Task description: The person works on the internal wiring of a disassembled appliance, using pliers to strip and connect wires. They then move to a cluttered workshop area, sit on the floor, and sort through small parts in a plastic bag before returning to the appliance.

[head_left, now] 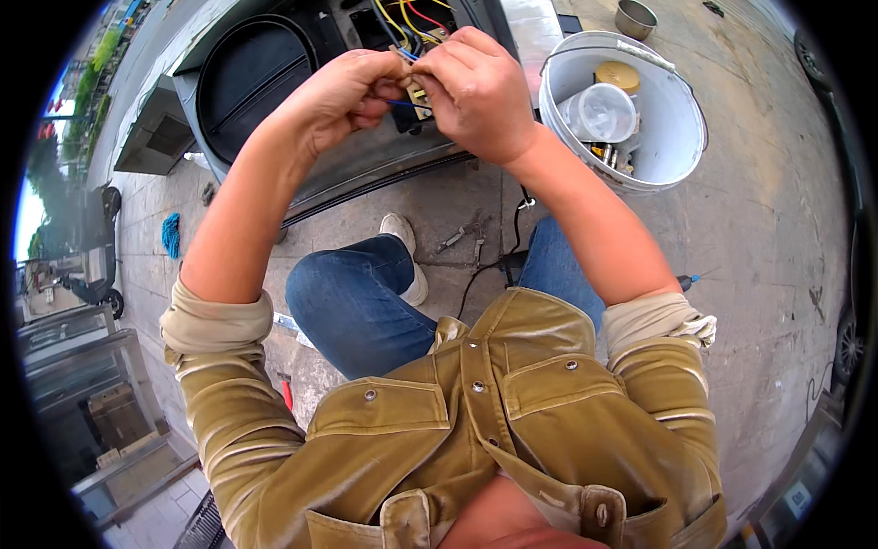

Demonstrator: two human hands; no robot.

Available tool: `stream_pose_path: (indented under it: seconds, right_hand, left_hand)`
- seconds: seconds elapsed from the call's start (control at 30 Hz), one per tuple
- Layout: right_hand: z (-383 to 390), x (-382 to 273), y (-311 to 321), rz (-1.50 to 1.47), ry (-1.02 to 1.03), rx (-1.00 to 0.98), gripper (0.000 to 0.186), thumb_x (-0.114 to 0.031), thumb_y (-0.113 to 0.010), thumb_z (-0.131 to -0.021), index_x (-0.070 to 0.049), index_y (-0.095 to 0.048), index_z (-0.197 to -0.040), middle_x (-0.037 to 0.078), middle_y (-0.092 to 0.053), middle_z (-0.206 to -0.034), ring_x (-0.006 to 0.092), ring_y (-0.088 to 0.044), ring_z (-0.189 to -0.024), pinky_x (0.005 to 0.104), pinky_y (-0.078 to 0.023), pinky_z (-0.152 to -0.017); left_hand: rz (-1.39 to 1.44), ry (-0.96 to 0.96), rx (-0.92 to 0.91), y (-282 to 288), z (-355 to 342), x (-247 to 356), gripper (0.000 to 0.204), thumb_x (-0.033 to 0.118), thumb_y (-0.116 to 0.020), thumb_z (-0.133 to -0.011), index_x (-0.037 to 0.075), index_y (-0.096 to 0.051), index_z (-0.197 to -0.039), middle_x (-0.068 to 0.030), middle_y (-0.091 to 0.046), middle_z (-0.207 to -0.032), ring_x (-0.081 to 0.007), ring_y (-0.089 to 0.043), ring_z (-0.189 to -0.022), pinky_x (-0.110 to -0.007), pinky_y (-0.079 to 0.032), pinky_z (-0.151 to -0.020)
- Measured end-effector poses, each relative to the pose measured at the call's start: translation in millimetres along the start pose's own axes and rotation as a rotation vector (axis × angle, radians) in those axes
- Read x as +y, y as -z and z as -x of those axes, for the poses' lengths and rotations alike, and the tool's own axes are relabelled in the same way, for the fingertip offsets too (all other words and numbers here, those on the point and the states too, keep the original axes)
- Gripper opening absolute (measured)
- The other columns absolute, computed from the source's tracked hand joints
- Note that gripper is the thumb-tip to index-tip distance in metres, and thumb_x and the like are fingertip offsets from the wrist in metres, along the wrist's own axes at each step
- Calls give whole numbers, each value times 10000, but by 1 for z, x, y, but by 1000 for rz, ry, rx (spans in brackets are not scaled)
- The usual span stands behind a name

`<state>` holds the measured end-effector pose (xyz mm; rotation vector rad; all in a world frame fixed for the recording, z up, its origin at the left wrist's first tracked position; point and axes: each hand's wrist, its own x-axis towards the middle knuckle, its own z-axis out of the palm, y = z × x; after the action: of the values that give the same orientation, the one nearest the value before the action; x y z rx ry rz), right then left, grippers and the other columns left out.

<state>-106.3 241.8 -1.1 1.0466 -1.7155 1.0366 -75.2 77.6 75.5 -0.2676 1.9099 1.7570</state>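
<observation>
Both hands meet above the open wiring bay of a grey and black machine (366, 169) with a large round black recess (251, 82). My left hand (343, 99) is closed, thumb and forefinger pinched, with a thin blue wire (407, 103) running out from its curled fingers. Fingertip to fingertip with it, my right hand (480, 96) is closed in a pinch where a short piece of blue wire shows; the exact point of grip is partly hidden. Yellow, red and black wires (416, 16) rise behind the hands. Below them sits a small pale terminal block (418, 95), partly covered.
Right of the machine stands a white bucket (672, 151) holding a clear plastic tub, a yellowish round lid and small parts. Behind it is a metal bowl (636, 18). Pliers-like tools (460, 233) and a black cable (471, 291) lie between my legs. A blue cloth (171, 235) lies left.
</observation>
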Motion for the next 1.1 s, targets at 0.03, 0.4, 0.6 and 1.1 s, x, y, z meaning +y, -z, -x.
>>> stream_pose_path:
  seconds: [0.03, 0.4, 0.6, 1.1]
  right_hand:
    - [-1, 2, 4, -49, -48, -16, 26, -51, -640, -689, -54, -631, -713, 78, -598, -681, 244, -558, -705, 333, -464, -656]
    - [-4, -1, 15, -370, -557, -177, 81, -68, -654, -767, -15, -664, -828, 86, -610, -753, 201, -587, -724, 296, -459, -660]
    - [-6, -10, 11, -299, -500, -177, 75, -43, -652, -762, 9, -647, -816, 105, -606, -748, 216, -578, -703, 299, -449, -654]
    - [-5, 13, 25, -378, -664, -431, 162, -79, -547, -910, 42, -614, -995, 45, -609, -984, 99, -547, -906, 222, -414, -826]
  left_hand:
    - [44, 6, -25, 0, -2, -2, 139, 180, -523, -854, 52, -573, -835, 68, -410, -641, -12, -270, -496, -180, -211, -443]
    - [-1538, -1378, 476, 3, -3, -10, 177, 100, -669, -701, 77, -609, -866, -41, -603, -838, -216, -610, -736, -304, -501, -622]
    - [-1178, -1180, 501, -2, 2, -22, 131, 192, -638, -775, 62, -625, -787, -62, -590, -731, -265, -593, -655, -328, -473, -566]
    - [-1411, -1494, 826, -3, 5, -36, 86, 188, -583, -695, 119, -538, -716, -7, -506, -672, -189, -598, -630, -319, -476, -510]
